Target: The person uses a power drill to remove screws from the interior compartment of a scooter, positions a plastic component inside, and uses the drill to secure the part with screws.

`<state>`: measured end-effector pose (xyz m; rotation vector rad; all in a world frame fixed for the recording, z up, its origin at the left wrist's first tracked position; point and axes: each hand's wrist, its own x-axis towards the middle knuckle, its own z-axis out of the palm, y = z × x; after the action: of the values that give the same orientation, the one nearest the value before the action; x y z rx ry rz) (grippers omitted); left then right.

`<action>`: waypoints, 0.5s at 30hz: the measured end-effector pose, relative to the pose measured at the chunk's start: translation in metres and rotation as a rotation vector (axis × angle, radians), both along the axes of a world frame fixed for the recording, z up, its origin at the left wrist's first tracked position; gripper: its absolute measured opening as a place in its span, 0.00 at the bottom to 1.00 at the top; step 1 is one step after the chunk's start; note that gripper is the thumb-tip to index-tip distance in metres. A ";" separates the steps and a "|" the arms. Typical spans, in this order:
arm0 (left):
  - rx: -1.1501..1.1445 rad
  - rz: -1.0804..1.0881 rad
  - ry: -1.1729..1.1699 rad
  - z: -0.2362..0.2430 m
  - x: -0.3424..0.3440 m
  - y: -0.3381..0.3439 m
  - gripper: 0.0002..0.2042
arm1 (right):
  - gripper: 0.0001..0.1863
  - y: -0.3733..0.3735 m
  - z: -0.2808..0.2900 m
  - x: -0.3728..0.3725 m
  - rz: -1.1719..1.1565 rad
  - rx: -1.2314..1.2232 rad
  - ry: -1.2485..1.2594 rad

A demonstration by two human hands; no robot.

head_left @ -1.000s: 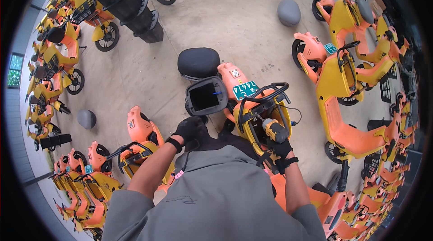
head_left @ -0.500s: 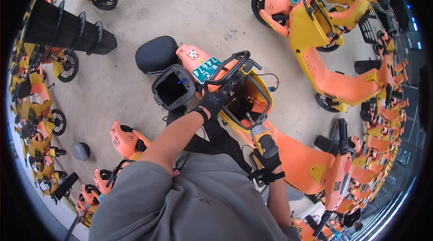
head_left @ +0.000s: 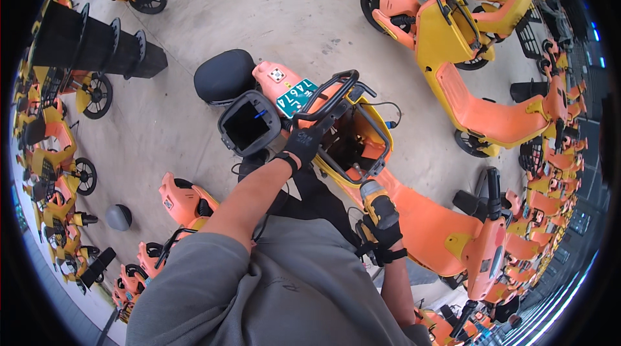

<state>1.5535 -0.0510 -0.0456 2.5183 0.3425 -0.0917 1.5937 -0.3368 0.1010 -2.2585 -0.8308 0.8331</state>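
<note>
An orange and yellow scooter (head_left: 414, 216) stands in front of me with its compartment (head_left: 352, 142) open. My gloved left hand (head_left: 303, 143) grips the black tube rack (head_left: 333, 93) at the compartment's rim. Just left of it sits a black open box (head_left: 249, 126), and beyond that the black seat (head_left: 225, 76). A green plate (head_left: 294, 97) is fixed at the rear. My gloved right hand (head_left: 383, 234) holds a yellow and black cordless driver (head_left: 377, 198), its nose pointing up toward the near edge of the compartment.
Many more orange and yellow scooters are parked around: a row at the right (head_left: 491, 113), a cluster at the left (head_left: 58, 152), one close at my left (head_left: 184, 200). Stacked black cone-like bases (head_left: 97, 45) lie at upper left. Grey bollards (head_left: 118, 216) stand on the concrete floor.
My left hand has moved from beside the black box up onto the black rack and stays there. My right hand has dropped back from the compartment with the driver. The view has swung left.
</note>
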 end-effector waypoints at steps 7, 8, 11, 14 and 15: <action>-0.250 0.152 0.249 0.010 -0.073 0.032 0.06 | 0.17 0.017 -0.021 0.015 0.062 0.085 0.094; -0.106 0.013 0.241 -0.019 -0.097 0.041 0.05 | 0.18 0.026 -0.019 0.018 0.125 0.072 0.081; -0.190 0.403 0.387 -0.038 -0.143 0.057 0.09 | 0.17 0.047 -0.017 0.025 0.208 0.116 0.030; -0.229 0.604 0.484 0.010 -0.152 0.067 0.10 | 0.12 0.067 -0.007 0.026 0.223 0.159 -0.026; -0.250 0.670 0.438 0.017 -0.160 0.068 0.11 | 0.11 0.071 -0.007 0.026 0.247 0.161 -0.023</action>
<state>1.3936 0.0172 -0.0289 2.0010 1.2427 -0.3913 1.6198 -0.2657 0.0940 -2.0556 -1.1628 0.8182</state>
